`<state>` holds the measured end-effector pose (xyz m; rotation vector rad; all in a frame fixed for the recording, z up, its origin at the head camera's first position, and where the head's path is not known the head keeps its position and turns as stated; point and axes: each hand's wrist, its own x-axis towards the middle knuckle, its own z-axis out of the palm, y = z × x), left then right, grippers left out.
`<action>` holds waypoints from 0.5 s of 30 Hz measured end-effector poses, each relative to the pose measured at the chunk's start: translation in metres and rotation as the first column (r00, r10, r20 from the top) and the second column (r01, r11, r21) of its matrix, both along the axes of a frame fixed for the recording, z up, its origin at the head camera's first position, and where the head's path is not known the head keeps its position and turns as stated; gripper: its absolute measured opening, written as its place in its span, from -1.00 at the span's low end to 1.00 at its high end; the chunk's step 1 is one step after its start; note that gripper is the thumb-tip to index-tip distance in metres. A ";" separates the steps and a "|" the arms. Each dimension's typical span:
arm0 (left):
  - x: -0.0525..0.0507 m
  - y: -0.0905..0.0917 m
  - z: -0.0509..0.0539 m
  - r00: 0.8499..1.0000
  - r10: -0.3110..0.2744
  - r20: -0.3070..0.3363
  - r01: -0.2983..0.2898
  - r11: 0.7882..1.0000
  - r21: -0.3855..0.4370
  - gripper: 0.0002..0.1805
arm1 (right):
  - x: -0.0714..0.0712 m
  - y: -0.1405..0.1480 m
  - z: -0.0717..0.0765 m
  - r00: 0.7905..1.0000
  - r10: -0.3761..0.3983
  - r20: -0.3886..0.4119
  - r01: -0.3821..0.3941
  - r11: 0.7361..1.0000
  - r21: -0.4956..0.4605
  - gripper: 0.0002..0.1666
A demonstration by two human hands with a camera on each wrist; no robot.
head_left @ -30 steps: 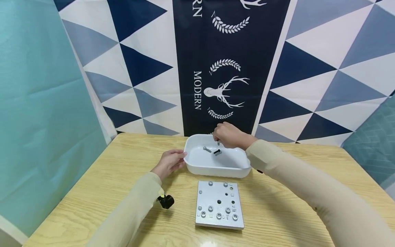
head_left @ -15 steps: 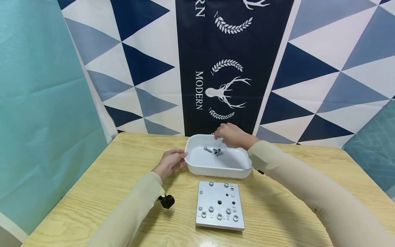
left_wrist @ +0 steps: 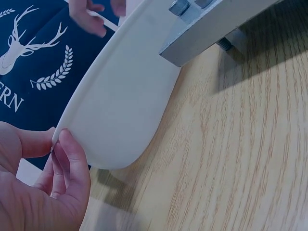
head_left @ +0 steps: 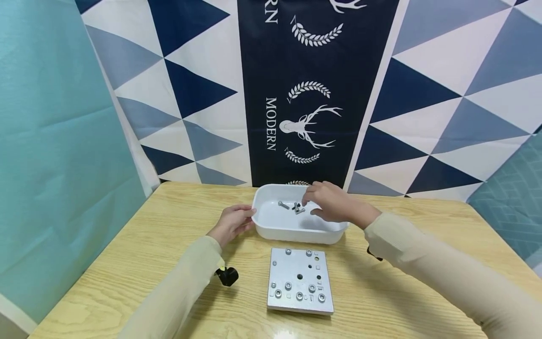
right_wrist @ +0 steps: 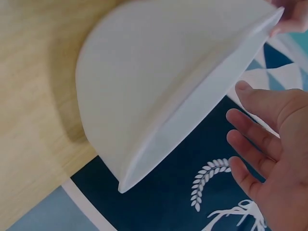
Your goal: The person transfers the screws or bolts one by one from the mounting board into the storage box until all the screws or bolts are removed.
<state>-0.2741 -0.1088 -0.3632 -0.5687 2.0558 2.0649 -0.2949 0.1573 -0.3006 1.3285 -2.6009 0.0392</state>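
A white tray [head_left: 296, 235] stands on the table, with several bolts [head_left: 283, 205] lying in its left and middle part. My left hand [head_left: 233, 223] pinches the tray's left rim between thumb and fingers; the left wrist view shows this hand [left_wrist: 43, 178] on the rim too. Over the tray's right half hovers my right hand [head_left: 332, 202], thumb and fingers apart and nothing between them. In the right wrist view that hand [right_wrist: 274, 144] is beside the tray's rim [right_wrist: 163, 120], its fingers loosely bent and empty.
In front of the tray lies a silver metal plate [head_left: 300, 303] with several bolts set in it and some holes. A patterned cloth [head_left: 203, 94] hangs behind the wooden table [head_left: 169, 226]. Small black devices are at both wrists.
My right hand has moved right and toward the near side, and its fingers have spread. The small bolt below it a second ago is gone from there; bolts in the middle group lie differently. My left hand stays.
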 end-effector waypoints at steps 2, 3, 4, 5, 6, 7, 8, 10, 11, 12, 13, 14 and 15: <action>0.000 0.000 -0.001 1.000 0.000 0.003 0.000 1.000 0.004 -0.66 | 0.009 0.002 -0.001 1.000 0.019 -0.014 -0.019 1.000 -0.008 -0.71; 0.000 0.000 -0.001 1.000 0.000 0.004 0.000 1.000 0.005 -0.66 | 0.014 0.003 -0.002 0.999 0.029 -0.025 -0.030 1.000 -0.009 -0.72; 0.000 -0.001 -0.001 1.000 -0.001 0.006 0.001 1.000 0.004 -0.66 | 0.018 0.004 -0.003 0.998 0.041 -0.040 -0.042 0.999 -0.011 -0.73; 0.001 -0.001 -0.002 1.000 -0.004 0.008 0.004 1.000 0.002 -0.66 | 0.022 0.005 -0.004 0.997 0.054 -0.057 -0.055 0.998 -0.013 -0.74; 0.001 -0.001 -0.002 1.000 -0.004 0.010 0.004 1.000 0.001 -0.66 | 0.027 0.005 -0.005 0.995 0.064 -0.072 -0.065 0.998 -0.016 -0.75; 0.001 -0.001 -0.002 1.000 -0.007 0.011 0.007 1.000 0.001 -0.66 | 0.032 0.006 -0.006 0.994 0.073 -0.084 -0.075 0.997 -0.017 -0.75; 0.001 -0.002 -0.002 1.000 -0.009 0.012 0.009 1.000 0.003 -0.66 | 0.036 0.007 -0.008 0.992 0.082 -0.095 -0.084 0.996 -0.018 -0.76; 0.000 -0.002 -0.002 1.000 -0.014 0.011 0.014 1.000 0.007 -0.65 | 0.044 0.008 -0.009 0.989 0.092 -0.112 -0.095 0.995 -0.022 -0.76; 0.000 -0.002 -0.002 1.000 -0.015 0.009 0.015 1.000 0.010 -0.65 | 0.049 0.009 -0.010 0.989 0.095 -0.116 -0.098 0.995 -0.023 -0.76; 0.000 -0.002 -0.002 1.000 -0.015 0.007 0.014 1.000 0.015 -0.65 | 0.053 0.010 -0.010 0.989 0.096 -0.116 -0.100 0.995 -0.025 -0.76; 0.000 -0.001 -0.002 1.000 -0.015 0.005 0.015 1.000 0.019 -0.65 | 0.057 0.010 -0.011 0.988 0.100 -0.118 -0.104 0.994 -0.026 -0.76; 0.000 -0.001 -0.002 1.000 -0.014 0.004 0.014 1.000 0.022 -0.65 | 0.061 0.011 -0.012 0.987 0.104 -0.122 -0.108 0.994 -0.027 -0.75; 0.000 -0.001 -0.002 1.000 -0.014 0.003 0.014 1.000 0.025 -0.65 | 0.065 0.012 -0.013 0.986 0.109 -0.123 -0.113 0.993 -0.031 -0.74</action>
